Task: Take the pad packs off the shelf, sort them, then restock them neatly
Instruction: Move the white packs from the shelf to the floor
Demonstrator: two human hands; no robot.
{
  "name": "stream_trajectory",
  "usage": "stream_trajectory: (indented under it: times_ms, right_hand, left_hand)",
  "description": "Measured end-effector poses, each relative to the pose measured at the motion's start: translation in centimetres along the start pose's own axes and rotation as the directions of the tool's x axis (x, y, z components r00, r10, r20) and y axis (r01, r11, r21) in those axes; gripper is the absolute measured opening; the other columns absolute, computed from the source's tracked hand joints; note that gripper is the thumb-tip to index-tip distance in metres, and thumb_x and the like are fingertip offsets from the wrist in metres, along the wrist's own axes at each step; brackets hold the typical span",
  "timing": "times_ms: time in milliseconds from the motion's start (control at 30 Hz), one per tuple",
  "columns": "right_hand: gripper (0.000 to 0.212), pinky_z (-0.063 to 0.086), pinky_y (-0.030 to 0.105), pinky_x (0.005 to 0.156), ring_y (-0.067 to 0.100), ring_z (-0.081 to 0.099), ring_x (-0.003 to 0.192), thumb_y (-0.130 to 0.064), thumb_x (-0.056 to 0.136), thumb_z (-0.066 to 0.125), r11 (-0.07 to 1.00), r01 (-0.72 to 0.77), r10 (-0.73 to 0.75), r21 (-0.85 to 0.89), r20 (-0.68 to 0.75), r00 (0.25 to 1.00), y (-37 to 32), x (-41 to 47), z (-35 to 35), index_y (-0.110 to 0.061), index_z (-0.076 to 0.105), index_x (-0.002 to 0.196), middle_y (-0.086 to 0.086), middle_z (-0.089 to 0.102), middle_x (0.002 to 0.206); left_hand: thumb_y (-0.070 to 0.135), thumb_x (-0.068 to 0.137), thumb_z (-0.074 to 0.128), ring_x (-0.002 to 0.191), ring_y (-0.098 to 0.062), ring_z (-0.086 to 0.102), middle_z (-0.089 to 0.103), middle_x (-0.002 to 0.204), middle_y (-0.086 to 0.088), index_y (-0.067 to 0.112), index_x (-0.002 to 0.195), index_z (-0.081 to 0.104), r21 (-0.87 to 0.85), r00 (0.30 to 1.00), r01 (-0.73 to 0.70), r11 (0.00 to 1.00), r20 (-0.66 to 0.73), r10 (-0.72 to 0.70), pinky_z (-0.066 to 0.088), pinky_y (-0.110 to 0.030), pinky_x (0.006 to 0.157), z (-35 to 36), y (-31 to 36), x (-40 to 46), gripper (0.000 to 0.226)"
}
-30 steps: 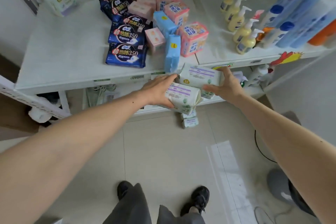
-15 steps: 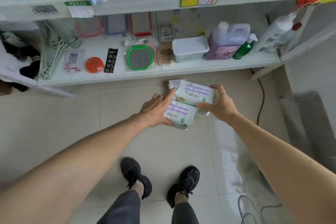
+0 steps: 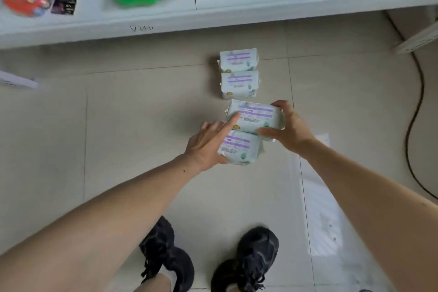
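Hands low over floor tiles: right hand pinches upper mint pad pack, left hand cups lower pad pack, forefinger steadying the upper one. Probably extending the sorted row, two matching packs just ahead, near the shelf.

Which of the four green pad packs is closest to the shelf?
The top pack in the floor row, lying nearest the white shelf. Another pack lies just below it; the other two are in the hands.
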State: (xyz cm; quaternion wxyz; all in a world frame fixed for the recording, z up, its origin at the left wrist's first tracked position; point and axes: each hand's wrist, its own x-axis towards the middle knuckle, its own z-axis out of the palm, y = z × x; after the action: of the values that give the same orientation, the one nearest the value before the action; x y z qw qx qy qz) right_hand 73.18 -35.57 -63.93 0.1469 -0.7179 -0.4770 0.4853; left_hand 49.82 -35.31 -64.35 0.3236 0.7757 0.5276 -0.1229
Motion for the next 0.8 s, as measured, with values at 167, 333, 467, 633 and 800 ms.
stream_trajectory:
  times_ms: [167,333,467,633,800]
  right_hand:
    - [0.063,0.051,0.031,0.071,0.020,0.057,0.093,-0.024,0.071,0.082,0.999,0.045,-0.045,0.019,0.013,0.999,4.5,7.1,3.6,-0.025,0.046,0.123,-0.004,0.060,0.105]
    - [0.060,0.041,0.010,0.060,0.015,0.052,0.093,-0.018,0.074,0.080,0.998,0.058,-0.059,0.032,0.036,0.998,6.8,12.2,5.3,-0.025,0.049,0.125,-0.006,0.057,0.106]
    - [0.068,0.039,0.006,0.075,0.014,0.047,0.103,-0.013,0.080,0.075,0.999,0.046,-0.044,-0.009,0.106,0.993,8.1,13.9,6.0,-0.025,0.044,0.139,-0.003,0.051,0.121]
    - [0.097,0.042,0.043,0.105,0.022,0.043,0.129,-0.028,0.070,0.084,0.998,-0.020,0.013,0.066,0.096,0.995,9.1,12.9,6.5,-0.044,0.024,0.144,-0.002,0.039,0.144]
    - [0.104,0.050,0.034,0.091,0.018,0.047,0.123,-0.037,0.058,0.090,0.963,-0.094,0.073,0.255,0.090,0.993,9.7,10.9,8.3,-0.045,0.023,0.138,-0.011,0.047,0.130]
  left_hand:
    - [0.039,0.069,0.080,0.115,-0.021,0.035,0.039,0.125,0.010,0.045,0.148,-0.012,0.017,0.995,0.051,0.999,-0.084,-0.050,0.041,-0.031,0.070,6.1,-3.0,5.5,0.122]
    - [0.037,0.070,0.081,0.119,-0.021,0.034,0.037,0.131,0.008,0.036,0.151,-0.010,0.036,0.981,0.093,0.995,-0.172,-0.085,0.044,-0.031,0.073,10.0,-4.5,9.2,0.122]
    - [0.034,0.067,0.083,0.122,-0.024,0.033,0.030,0.134,0.001,0.036,0.151,-0.004,-0.008,0.983,0.112,0.994,-0.148,-0.112,0.050,-0.036,0.074,11.7,-5.3,10.3,0.121]
    - [0.032,0.060,0.088,0.131,-0.030,0.026,0.016,0.145,-0.005,0.045,0.149,-0.008,-0.155,0.985,0.140,0.978,-0.075,-0.153,0.051,-0.045,0.089,11.9,-6.1,10.1,0.131]
    - [0.026,0.060,0.088,0.133,-0.019,0.033,0.033,0.138,-0.004,0.042,0.149,-0.010,-0.430,0.970,0.196,0.881,-0.047,-0.239,0.043,-0.035,0.101,11.5,-6.8,10.0,0.134]
